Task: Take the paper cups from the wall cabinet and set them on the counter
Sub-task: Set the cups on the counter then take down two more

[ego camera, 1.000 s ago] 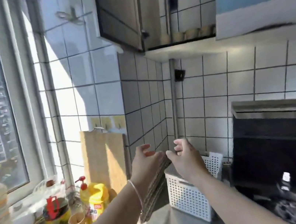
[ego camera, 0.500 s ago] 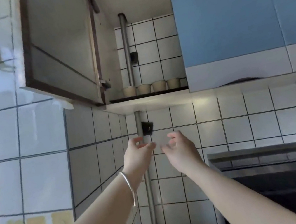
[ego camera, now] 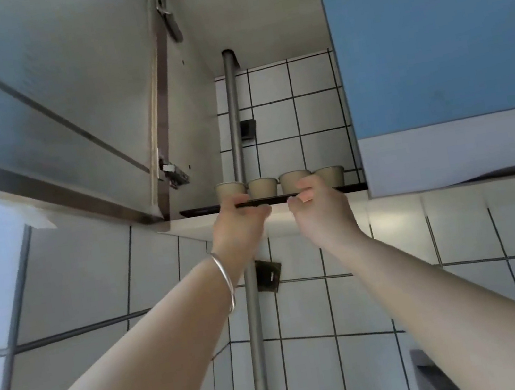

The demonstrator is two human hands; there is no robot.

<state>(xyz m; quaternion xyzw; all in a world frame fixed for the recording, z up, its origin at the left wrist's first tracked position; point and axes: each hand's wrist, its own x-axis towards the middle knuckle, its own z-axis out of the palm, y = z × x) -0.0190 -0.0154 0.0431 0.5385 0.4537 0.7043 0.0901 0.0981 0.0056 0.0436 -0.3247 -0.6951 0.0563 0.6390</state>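
Observation:
Several tan paper cups (ego camera: pixel 263 187) stand in a row on a thin dark tray (ego camera: pixel 198 211) at the bottom of the open wall cabinet. Both arms are raised to it. My left hand (ego camera: pixel 238 228), with a silver bangle on the wrist, pinches the tray's front edge under the two left cups. My right hand (ego camera: pixel 323 214) grips the same edge, its fingers rising in front of the third cup and hiding that cup's lower part. The cups themselves are not held.
The cabinet's left door (ego camera: pixel 50 109) hangs open overhead on the left. A closed blue door (ego camera: pixel 432 32) borders the opening on the right. A metal pipe (ego camera: pixel 233 114) runs down the tiled corner behind the cups. A dark range hood corner (ego camera: pixel 427 370) shows at lower right.
The view tilted up from the counter to the cabinet. Both hands rose from counter height to the cabinet's bottom and closed on the tray's front edge.

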